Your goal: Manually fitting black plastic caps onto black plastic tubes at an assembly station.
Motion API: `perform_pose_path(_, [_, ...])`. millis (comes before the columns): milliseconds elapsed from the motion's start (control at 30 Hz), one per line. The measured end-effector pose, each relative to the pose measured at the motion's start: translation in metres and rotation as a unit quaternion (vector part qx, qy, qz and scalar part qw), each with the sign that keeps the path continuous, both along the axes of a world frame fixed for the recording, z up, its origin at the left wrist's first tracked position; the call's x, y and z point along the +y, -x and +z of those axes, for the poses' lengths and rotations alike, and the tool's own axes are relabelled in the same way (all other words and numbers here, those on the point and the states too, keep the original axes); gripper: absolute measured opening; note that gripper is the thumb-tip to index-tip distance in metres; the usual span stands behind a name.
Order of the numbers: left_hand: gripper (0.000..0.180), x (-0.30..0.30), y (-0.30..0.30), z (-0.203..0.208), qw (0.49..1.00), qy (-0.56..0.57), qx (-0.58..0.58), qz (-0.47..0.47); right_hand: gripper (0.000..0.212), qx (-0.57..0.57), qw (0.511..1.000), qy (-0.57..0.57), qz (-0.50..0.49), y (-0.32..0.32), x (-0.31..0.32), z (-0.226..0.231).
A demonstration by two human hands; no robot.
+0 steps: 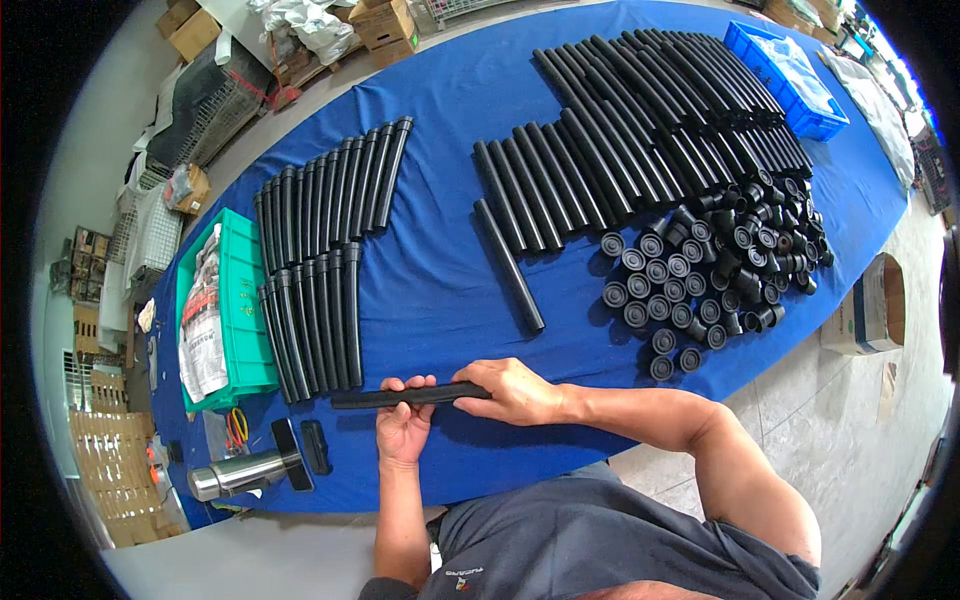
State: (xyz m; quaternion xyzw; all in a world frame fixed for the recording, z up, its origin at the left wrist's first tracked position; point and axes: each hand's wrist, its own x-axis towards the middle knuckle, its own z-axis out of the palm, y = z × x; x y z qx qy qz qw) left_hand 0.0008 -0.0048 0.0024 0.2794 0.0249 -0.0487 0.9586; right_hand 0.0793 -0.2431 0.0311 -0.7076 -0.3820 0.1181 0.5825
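A black tube (443, 393) was held crosswise over the blue cloth (430, 290) near the person's body, the left hand (403, 430) palm up with fingers curled around it, the right hand (518, 393) closed over its right end; it looked straight and slim.

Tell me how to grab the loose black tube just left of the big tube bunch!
Probably pinch the loose tube around its middle, from its left side: it's long, straight and lying flat, with open blue cloth there, while other tubes crowd its right.
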Motion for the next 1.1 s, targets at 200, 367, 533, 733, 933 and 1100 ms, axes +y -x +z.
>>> perform_pose_path(200, [0.034, 0.003, 0.003, 0.0, 1.0, -0.009, -0.003, 0.009, 0.035, -0.014, 1.0, -0.008, 0.013, 0.0, 0.002, -0.002])
perform_pose_path(367, [0.033, 0.002, 0.003, -0.001, 1.0, 0.0, 0.008, -0.001, 0.04, -0.137, 0.99, 0.011, -0.016, 0.004, 0.001, -0.002])
perform_pose_path(533, [0.033, -0.002, 0.0, 0.001, 1.0, -0.007, 0.006, -0.011, 0.037, 0.387, 0.917, 0.044, 0.083, -0.011, -0.001, 0.018])
perform_pose_path(733, [0.032, 0.002, 0.001, -0.002, 1.0, 0.01, 0.026, 0.001, 0.035, -0.17, 0.984, -0.023, -0.043, -0.004, 0.002, 0.01])
perform_pose_path(933, [0.03, -0.002, -0.005, 0.0, 0.999, 0.029, 0.04, -0.01, 0.041, -0.147, 0.988, 0.014, -0.048, -0.006, 0.001, -0.004])
perform_pose_path(1100, [0.031, 0.005, -0.002, -0.004, 0.999, 0.042, 0.007, -0.024, 0.04, 0.376, 0.922, 0.058, 0.07, -0.011, -0.001, 0.023])
